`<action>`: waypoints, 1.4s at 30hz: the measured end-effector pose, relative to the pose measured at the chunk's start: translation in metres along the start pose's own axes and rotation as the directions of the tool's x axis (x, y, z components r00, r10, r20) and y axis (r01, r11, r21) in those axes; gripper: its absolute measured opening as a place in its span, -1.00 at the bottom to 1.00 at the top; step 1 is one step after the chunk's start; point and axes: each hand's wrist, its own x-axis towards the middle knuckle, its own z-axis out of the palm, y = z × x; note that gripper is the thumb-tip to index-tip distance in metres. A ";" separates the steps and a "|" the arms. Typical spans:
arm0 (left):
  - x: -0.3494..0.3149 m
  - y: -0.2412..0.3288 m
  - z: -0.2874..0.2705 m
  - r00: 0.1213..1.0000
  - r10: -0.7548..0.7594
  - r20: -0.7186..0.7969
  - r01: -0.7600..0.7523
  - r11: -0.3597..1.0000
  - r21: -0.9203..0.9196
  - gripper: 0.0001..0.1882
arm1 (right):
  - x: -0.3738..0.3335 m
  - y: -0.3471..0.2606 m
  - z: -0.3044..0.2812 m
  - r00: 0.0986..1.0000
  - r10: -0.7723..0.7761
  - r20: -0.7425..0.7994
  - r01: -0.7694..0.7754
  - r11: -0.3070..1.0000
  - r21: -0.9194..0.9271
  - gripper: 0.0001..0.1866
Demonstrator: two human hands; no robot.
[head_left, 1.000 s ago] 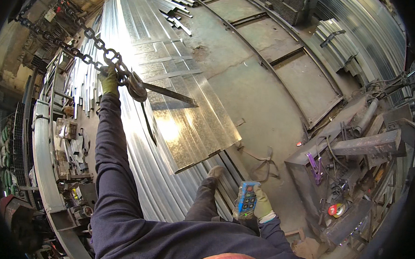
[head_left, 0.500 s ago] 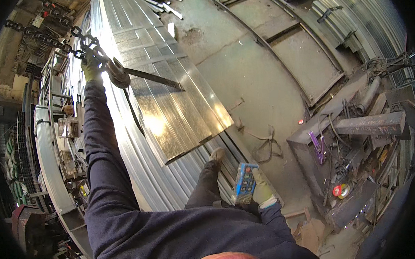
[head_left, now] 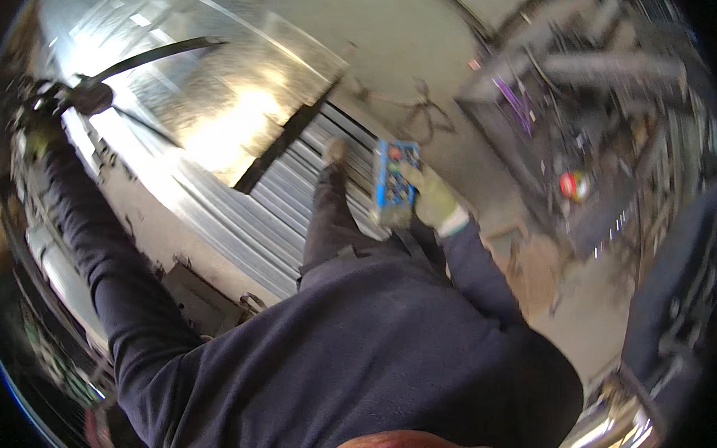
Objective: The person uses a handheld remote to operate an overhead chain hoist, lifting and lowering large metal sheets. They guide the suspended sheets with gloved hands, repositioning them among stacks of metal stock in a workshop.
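Note:
My left hand, in a light green glove, is stretched out at the far left and closed on the dark chain; motion blur hides the single fingers. Beside it hangs the hook. A dark strap runs from the hook over a stack of shiny sheet metal. My right hand, gloved too, holds a blue remote control with several buttons upright before my body. Its thumb lies over the buttons.
Ribbed metal sheets lie under the stack, beside my foot. At the right stands a dark steel frame with a beam, a purple tool and a red-and-white roll. A dark box sits at lower left.
The view has swung, so the sheets and floor sit higher in the picture. My left hand and the hook appear farther left. My right thumb has moved onto the remote's buttons.

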 end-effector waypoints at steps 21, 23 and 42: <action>0.011 0.049 0.103 0.969 -0.242 -0.048 0.189 0.855 -0.484 -0.64 | -0.007 0.020 0.003 0.987 -0.087 -0.132 0.117 0.965 0.236 -0.59; 0.011 0.056 0.102 0.965 -0.252 -0.070 0.188 0.854 -0.484 -0.61 | -0.005 0.017 0.009 0.990 -0.075 -0.120 0.102 0.968 0.230 -0.61; 0.092 0.068 0.184 0.981 -0.103 -0.163 0.045 0.944 -0.326 -0.59 | -0.006 -0.023 0.026 0.926 -0.351 -0.140 0.366 0.925 0.104 -0.47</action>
